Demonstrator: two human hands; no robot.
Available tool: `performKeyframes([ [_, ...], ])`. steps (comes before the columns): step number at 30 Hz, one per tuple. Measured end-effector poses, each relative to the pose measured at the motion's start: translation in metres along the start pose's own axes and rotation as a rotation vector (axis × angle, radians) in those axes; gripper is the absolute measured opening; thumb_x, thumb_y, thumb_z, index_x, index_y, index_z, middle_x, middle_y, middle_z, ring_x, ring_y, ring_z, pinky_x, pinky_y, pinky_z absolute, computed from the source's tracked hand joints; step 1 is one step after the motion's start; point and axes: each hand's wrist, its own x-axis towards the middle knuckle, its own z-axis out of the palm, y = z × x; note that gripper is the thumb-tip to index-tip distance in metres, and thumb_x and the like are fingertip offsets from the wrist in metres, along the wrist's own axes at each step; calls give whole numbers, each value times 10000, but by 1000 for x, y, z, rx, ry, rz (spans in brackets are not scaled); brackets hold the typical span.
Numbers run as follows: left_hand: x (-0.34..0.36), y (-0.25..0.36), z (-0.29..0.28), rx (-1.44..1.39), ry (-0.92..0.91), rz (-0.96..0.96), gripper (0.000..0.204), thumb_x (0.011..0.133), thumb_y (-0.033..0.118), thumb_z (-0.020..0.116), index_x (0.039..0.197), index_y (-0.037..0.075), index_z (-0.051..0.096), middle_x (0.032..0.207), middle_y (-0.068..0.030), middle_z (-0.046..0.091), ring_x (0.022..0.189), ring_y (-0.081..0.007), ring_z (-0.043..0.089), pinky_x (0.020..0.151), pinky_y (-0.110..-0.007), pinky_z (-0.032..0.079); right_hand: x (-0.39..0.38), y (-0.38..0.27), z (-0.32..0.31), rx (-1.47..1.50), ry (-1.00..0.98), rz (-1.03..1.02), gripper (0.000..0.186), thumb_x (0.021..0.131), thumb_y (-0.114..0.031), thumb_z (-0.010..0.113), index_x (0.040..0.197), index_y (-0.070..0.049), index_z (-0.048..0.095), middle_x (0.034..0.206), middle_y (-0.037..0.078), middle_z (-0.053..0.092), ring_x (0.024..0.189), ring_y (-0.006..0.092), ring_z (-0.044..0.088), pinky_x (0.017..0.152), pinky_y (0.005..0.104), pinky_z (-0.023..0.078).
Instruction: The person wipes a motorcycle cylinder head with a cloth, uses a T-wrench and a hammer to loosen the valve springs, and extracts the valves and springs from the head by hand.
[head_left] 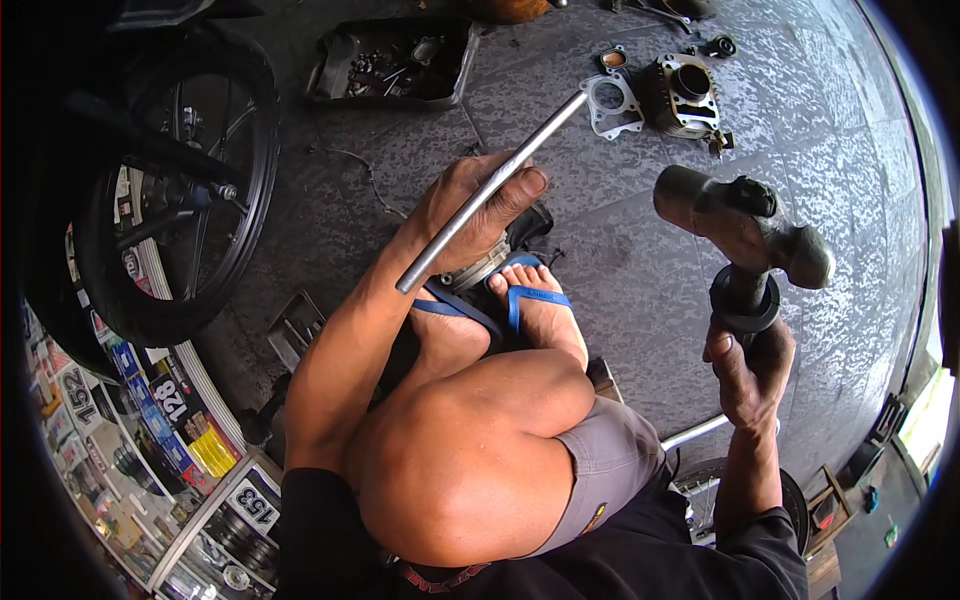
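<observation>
My left hand [475, 205] grips a long silver metal rod [445, 242] slanting from lower left to upper right. Below that hand, partly hidden by it, a metal part [472, 270] sits by my feet in blue flip-flops. My right hand [752, 365] holds a ball-peen hammer [712, 210] upright, its dark head raised at the right of the view and a black collar around the handle above my fingers. Beyond the rod's upper end lie a gasket [627, 120], a small oval part [613, 60] and an engine cylinder block [682, 115].
A black tray [452, 70] of small metal parts stands at the top. A motorcycle wheel [255, 200] is at the left, beside glass display cases [200, 500]. A spoked wheel [700, 490] and wooden pieces [822, 545] are at the lower right. Loose parts [665, 15] lie at the top edge.
</observation>
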Motion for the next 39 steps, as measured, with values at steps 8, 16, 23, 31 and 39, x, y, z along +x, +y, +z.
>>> performKeyframes([
  [8,-4,-5,10,6,82,112,487,979,484,569,827,25,628,620,-39,514,600,-110,479,540,-319,417,11,-37,12,20,-12,-116,570,839,-288,788,1212,80,564,982,100,676,890,141,605,811,299,482],
  [16,-11,-30,21,-84,167,226,450,992,437,563,853,17,643,568,-41,485,523,-141,470,507,-315,405,30,-55,22,-53,-139,-229,492,838,-215,781,1184,64,571,872,143,684,768,137,643,685,308,519],
  [23,-2,-16,19,-17,97,231,410,997,393,560,955,0,668,585,-104,564,535,-183,585,505,-342,442,33,-50,26,-94,-157,-269,487,838,-225,786,1177,54,574,831,175,679,750,162,664,660,334,530],
  [31,0,-26,20,22,106,278,391,996,382,561,948,10,669,588,-127,588,532,-227,630,492,-343,461,32,-54,25,-125,-178,-206,454,850,-228,768,1160,47,585,852,188,693,769,212,698,683,347,537],
  [39,1,-19,21,80,100,257,354,995,341,568,920,9,665,581,-136,580,519,-253,622,489,-355,452,31,-62,25,-134,-204,-205,415,881,-221,735,1157,43,571,784,182,687,694,254,705,609,364,519],
])
